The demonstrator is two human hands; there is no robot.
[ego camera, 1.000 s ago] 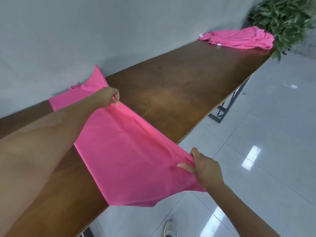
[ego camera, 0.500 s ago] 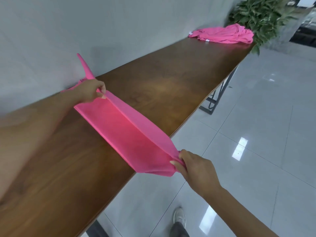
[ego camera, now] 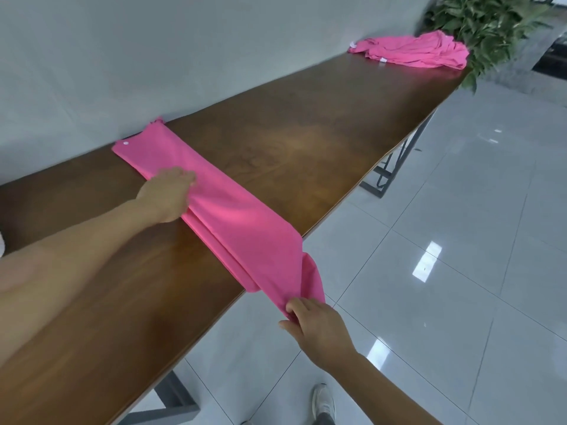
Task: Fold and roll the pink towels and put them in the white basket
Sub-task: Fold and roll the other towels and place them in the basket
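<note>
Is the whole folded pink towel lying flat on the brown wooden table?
No, one end of the folded pink towel hangs past the brown wooden table edge, pinched by the right hand.

A folded towel (ego camera: pixel 221 210) lies across the table (ego camera: pixel 306 142), its near end hanging over the right edge. The left hand (ego camera: pixel 167 194) rests on its left side; the right hand (ego camera: pixel 316 325) pinches the hanging end. A heap of towels (ego camera: pixel 411 53) lies at the far end, before a plant (ego camera: pixel 478 23).

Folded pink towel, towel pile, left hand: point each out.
folded pink towel (ego camera: pixel 233 216): head view, its flat middle on the table.
towel pile (ego camera: pixel 414 52): head view, centre of the heap at the table's far end.
left hand (ego camera: pixel 168 194): head view, back of the hand.
</note>
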